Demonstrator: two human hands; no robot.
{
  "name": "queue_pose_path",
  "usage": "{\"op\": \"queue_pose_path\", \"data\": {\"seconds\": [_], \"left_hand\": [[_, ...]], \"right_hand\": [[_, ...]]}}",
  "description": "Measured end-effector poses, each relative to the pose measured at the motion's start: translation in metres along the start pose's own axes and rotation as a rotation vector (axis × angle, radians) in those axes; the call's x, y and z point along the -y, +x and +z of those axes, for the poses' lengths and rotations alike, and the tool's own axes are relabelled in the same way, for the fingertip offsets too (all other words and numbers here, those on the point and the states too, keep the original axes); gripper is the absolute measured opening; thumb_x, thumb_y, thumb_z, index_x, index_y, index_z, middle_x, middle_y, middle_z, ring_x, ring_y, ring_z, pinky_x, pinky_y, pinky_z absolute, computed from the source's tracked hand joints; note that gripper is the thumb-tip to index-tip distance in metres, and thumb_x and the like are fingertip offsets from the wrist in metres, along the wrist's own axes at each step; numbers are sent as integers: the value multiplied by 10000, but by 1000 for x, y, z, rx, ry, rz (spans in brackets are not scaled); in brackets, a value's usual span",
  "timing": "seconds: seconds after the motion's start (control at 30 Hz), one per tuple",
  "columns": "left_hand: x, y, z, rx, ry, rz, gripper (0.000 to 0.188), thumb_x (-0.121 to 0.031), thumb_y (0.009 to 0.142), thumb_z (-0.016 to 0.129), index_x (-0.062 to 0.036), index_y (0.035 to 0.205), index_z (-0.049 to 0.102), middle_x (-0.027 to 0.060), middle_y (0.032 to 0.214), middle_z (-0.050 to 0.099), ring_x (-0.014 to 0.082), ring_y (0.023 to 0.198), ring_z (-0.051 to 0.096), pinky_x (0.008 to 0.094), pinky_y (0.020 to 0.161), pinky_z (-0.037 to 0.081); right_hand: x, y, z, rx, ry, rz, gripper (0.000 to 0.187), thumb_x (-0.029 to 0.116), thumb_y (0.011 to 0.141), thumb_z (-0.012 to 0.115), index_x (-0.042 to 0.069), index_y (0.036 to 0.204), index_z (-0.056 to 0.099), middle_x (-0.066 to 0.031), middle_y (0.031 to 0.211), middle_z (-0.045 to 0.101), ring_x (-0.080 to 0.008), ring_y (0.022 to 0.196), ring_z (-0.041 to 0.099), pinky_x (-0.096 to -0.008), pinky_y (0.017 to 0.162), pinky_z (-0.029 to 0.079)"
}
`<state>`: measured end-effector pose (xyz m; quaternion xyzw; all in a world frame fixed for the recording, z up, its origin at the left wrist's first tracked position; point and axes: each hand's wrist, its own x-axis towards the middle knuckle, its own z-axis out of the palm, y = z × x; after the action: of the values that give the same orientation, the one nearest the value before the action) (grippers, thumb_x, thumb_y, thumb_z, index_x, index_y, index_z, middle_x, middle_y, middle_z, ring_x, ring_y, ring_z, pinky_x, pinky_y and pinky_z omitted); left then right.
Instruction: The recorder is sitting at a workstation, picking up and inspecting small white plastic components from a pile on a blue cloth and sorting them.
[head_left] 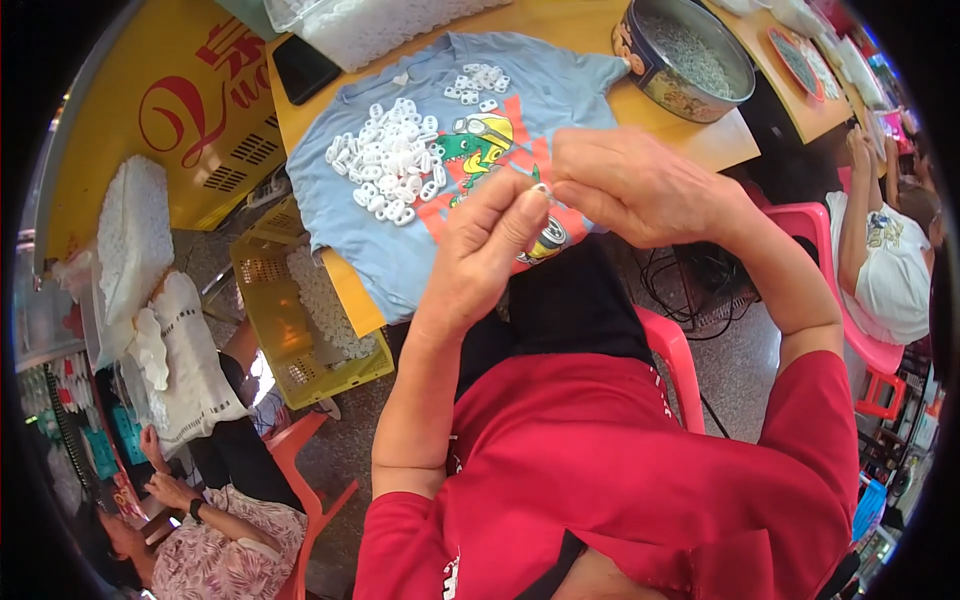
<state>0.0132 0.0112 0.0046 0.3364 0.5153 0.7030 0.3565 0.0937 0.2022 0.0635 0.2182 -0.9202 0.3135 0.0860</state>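
Observation:
My left hand (485, 240) is closed, with a small white plastic piece (541, 188) pinched between thumb and forefinger. Close against it, my right hand (640, 185) is curled with its fingertips pressed together; what they hold, if anything, is hidden. Both hands are above a blue T-shirt (335, 225) with a cartoon print, spread over the table. On the shirt lies a large pile of white oval plastic pieces with two holes (385, 155). A smaller cluster of similar pieces (480, 82) lies farther back.
A round tin (625, 50) of small grey metal parts stands at the back right. A clear tub of white pieces (350, 35) and a dark phone (305, 68) sit at the back left. Below left is a yellow crate (350, 380). Other people sit at both sides.

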Motion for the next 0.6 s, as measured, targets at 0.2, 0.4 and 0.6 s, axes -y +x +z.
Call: {"op": "queue_pose_path", "data": {"seconds": [0.2, 0.4, 0.6], "left_hand": [[6, -1, 20, -35, 64, 137, 200, -176, 1007, 519, -13, 907, 578, -25, 731, 482, 52, 663, 416, 222, 585, 365], [4, -3, 20, -62, 159, 134, 177, -139, 987, 537, 14, 906, 575, 41, 732, 518, 117, 673, 476, 266, 621, 410], [4, 7, -1, 32, 362, 209, 210, -175, 998, 520, 11, 919, 580, 51, 734, 523, 143, 699, 507, 296, 641, 430]], "right_hand": [[8, -17, 6, -69, 95, 84, 148, 121, 968, 501, 7, 874, 494, -118, 771, 472, -313, 687, 490, -378, 613, 409], [8, -21, 15, -77, 186, 130, 161, 108, 991, 460, 2, 885, 519, -102, 757, 491, -263, 651, 501, -355, 602, 412], [-3, -20, 30, -19, 415, 356, 207, 150, 1016, 454, 5, 892, 534, -51, 750, 529, -143, 654, 547, -284, 615, 451]]}}
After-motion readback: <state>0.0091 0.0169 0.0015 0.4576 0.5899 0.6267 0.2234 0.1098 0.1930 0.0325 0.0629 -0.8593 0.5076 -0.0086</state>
